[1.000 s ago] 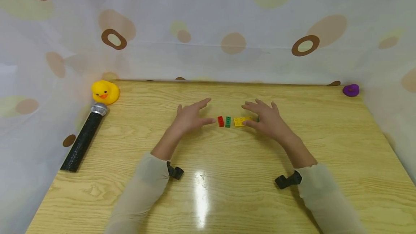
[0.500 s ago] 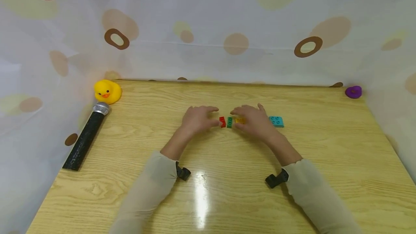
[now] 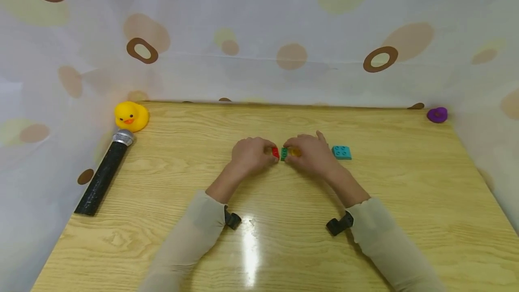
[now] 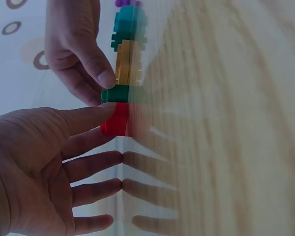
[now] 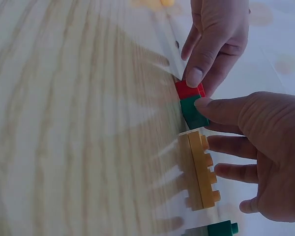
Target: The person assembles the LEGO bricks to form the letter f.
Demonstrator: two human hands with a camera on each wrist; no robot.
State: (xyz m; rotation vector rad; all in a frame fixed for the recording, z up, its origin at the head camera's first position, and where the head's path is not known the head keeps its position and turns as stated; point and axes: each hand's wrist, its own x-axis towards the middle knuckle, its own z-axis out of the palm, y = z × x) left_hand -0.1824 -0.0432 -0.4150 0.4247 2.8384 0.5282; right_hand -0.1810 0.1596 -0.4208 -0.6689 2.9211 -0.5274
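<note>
Left fingers (image 4: 94,165): pinch red brick (image 4: 118,122) | right fingers (image 5: 235,146): apparently pinch green brick (image 5: 192,113) | others spread

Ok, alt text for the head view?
Left hand pinches a red brick, right hand a green brick, close together on a wooden table. A yellow brick and blue brick lie further right; toy duck, microphone far left.

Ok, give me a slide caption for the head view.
Left hand pinches a red brick, right hand a green brick; a turquoise brick lies farther right.
</note>
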